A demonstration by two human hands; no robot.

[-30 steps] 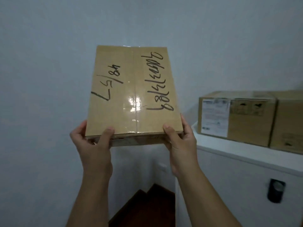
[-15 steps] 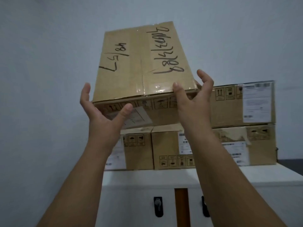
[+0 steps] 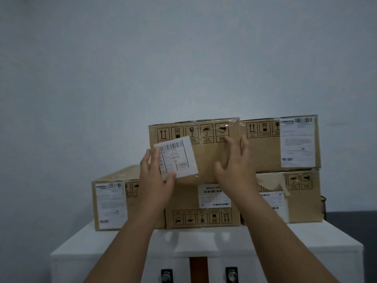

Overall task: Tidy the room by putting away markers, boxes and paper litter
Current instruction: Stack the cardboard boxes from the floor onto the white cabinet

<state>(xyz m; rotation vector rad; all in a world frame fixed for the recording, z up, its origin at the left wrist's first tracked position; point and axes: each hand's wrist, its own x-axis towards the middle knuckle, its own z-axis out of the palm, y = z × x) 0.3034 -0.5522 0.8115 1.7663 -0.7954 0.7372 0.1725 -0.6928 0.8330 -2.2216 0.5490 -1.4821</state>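
Note:
The cardboard box (image 3: 206, 158) I was carrying, with a white barcode label (image 3: 176, 158) on its front, now rests on the top tier of a stack of boxes. My left hand (image 3: 156, 178) wraps its lower left corner, fingers along the side edge and thumb on the label. My right hand (image 3: 236, 166) lies flat against the front face near the right edge, fingers spread. A matching box (image 3: 263, 148) sits right beside it on the same tier.
Three more boxes form the lower tier: left (image 3: 110, 203), middle (image 3: 202, 215), right (image 3: 302, 199). They stand on a white cabinet (image 3: 306, 237) with two dark door handles (image 3: 166, 275). A plain pale wall rises behind.
I raised the box, with its handwritten top facing me, and set it down on the stack. Its labelled front now faces me, and my right hand has shifted from underneath onto the front face.

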